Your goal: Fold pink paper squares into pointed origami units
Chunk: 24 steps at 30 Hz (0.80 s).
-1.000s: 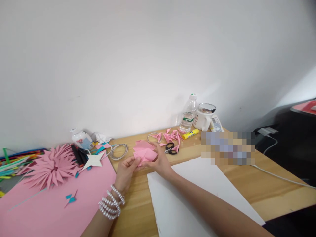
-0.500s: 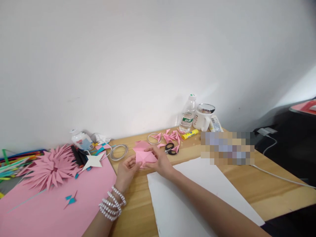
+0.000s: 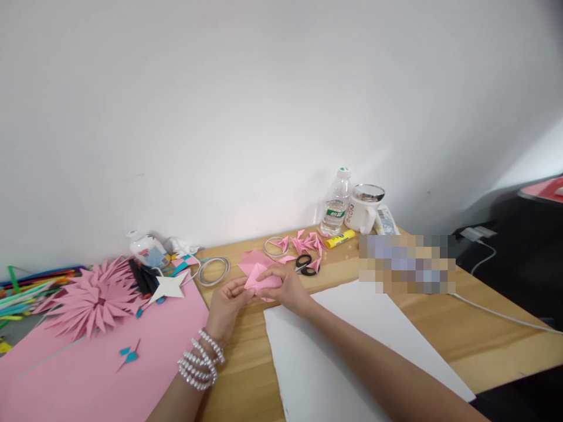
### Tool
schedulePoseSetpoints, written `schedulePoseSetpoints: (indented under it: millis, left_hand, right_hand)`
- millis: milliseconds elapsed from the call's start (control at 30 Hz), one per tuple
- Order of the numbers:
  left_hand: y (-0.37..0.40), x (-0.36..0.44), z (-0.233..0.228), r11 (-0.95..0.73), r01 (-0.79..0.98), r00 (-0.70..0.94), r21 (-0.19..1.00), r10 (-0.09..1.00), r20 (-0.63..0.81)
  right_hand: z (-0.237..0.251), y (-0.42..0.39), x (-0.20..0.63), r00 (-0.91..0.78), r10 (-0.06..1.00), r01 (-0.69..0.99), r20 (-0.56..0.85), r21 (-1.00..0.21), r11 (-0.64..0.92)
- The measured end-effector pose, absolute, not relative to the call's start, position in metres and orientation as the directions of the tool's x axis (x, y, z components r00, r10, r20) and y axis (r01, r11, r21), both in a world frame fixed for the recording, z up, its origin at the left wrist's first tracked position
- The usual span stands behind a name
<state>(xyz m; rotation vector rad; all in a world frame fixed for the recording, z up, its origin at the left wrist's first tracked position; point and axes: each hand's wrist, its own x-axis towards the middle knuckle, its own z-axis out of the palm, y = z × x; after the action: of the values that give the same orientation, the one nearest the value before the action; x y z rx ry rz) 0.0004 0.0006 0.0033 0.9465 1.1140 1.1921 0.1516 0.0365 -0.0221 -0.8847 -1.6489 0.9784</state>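
Between my two hands is a piece of pink origami paper (image 3: 259, 277), partly folded, with creased triangular flaps. My left hand (image 3: 231, 298), wearing pearl bracelets (image 3: 200, 363) at the wrist, pinches its left corner. Fingers of my right hand (image 3: 288, 289) are closed on the right side and cover part of it. Behind the held piece lies another flat pink paper (image 3: 254, 258) on the wooden table. Black-handled scissors (image 3: 307, 265) rest just beyond my right hand, near several small folded pink pieces (image 3: 310, 241).
A white sheet (image 3: 316, 351) lies under my right forearm. To the left are a pink sheet (image 3: 167, 351), a spiky pink paper flower (image 3: 99, 299), a white paper star (image 3: 169, 286) and a coiled cable (image 3: 213, 271). A glue stick (image 3: 340, 239), water bottle (image 3: 336, 205) and mug (image 3: 363, 211) stand or lie at the back.
The left part of the pink paper has been folded in, so the held piece is now narrower and pointed at the left. My left fingers have shifted slightly right.
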Motion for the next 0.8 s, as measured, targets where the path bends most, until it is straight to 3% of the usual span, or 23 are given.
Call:
schedulePoseSetpoints:
  millis: [800]
  left_hand:
    - [0.0000,0.0012,0.0020,0.166,-0.184,-0.001,0.969,0.986,-0.169]
  right_hand:
    - [-0.0195,0.0364,0.1540,-0.258,0.916,0.090,0.306,-0.937,0.338]
